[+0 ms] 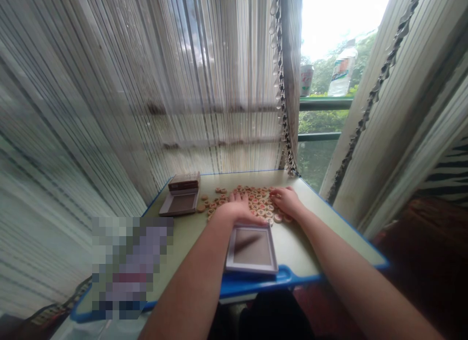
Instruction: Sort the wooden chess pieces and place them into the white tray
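We see many round wooden discs (261, 203) spread over the middle of the frame, lying on the pale, blue-edged bench (193, 242), some marked in red and others in a dark colour. Our left hand (237, 210) lies over the left part of the spread, its fingers straight and parted, the thumb pointing right near the far edge of a shallow tray (252, 250) at lower centre. Our right hand (288, 201) is at the right side of the discs with its fingers slightly bent; we cannot tell whether they grip one. Left of centre we find a second tray (182, 202), with a brown box (184, 182) at its far side. A pixelated item (141, 262) lies at lower left. At upper right, a can (306, 80) and a bottle (342, 70) stand by the window, between hanging curtains (219, 76)
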Motion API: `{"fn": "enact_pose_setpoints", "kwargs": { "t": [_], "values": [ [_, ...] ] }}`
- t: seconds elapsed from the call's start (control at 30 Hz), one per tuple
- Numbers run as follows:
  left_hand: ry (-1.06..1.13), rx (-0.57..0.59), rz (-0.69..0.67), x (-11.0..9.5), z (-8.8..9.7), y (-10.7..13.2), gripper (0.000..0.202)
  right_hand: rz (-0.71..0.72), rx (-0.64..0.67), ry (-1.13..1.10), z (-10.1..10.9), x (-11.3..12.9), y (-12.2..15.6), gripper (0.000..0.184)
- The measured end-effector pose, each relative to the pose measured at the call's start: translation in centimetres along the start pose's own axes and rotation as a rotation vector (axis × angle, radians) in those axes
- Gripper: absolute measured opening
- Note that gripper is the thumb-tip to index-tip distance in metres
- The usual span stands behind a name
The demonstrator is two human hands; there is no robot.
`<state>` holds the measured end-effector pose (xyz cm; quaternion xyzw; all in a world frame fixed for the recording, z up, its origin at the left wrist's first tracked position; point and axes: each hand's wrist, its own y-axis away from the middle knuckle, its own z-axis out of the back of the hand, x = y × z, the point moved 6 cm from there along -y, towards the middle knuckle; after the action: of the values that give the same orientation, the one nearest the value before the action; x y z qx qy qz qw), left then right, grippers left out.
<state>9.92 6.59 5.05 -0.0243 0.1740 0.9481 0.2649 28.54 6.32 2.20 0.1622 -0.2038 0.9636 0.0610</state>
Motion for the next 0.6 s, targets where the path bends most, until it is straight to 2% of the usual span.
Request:
{"fn": "enact_pose_setpoints", "kwargs": {
  "t": [0.17, 0.33, 0.6],
  "values": [
    [-0.032, 0.018, -0.099, -0.7, -0.6, -0.1, 0.134, -0.061, -0.016, -0.085, 0.5, 0.2, 0.3, 0.022],
    [-0.043, 0.083, -0.11, -0.8, -0.9, 0.2, 0.139, 0.052, -0.08, -0.089, 0.9, 0.6, 0.1, 0.021],
    [-0.023, 0.028, -0.129, -1.0, -0.9, 0.0, 0.132, 0.049, -0.043, -0.245, 0.9, 1.2, 0.4, 0.03]
  ]
}}
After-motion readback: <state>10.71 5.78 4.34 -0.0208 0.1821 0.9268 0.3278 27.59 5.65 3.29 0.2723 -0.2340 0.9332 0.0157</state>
